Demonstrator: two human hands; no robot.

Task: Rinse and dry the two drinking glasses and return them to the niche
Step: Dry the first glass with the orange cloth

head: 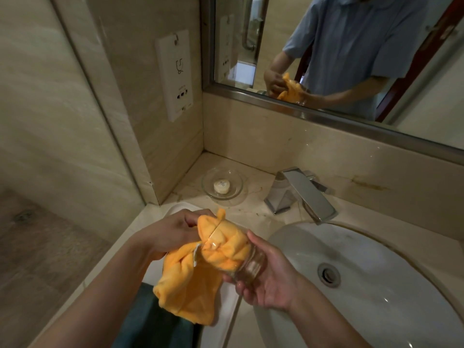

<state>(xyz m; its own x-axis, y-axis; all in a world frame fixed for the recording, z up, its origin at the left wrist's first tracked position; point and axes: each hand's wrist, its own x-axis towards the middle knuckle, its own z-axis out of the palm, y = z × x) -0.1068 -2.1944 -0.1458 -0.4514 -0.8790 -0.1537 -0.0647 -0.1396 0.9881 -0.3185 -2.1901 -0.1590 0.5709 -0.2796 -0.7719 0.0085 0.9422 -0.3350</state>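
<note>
A clear drinking glass (247,266) lies on its side in the air over the counter, left of the sink. My right hand (266,280) grips it around the base from below. An orange cloth (190,280) is stuffed into the glass's mouth and hangs down beneath it. My left hand (173,233) grips the bunched cloth at the glass's rim. Only one glass is in view; the niche is not in view.
A white sink basin (376,285) with a metal drain (328,274) lies at the right, below a chrome faucet (301,194). A glass soap dish (222,187) with a round soap stands in the corner. A white tray (180,208) lies under my hands. A mirror (339,59) hangs above.
</note>
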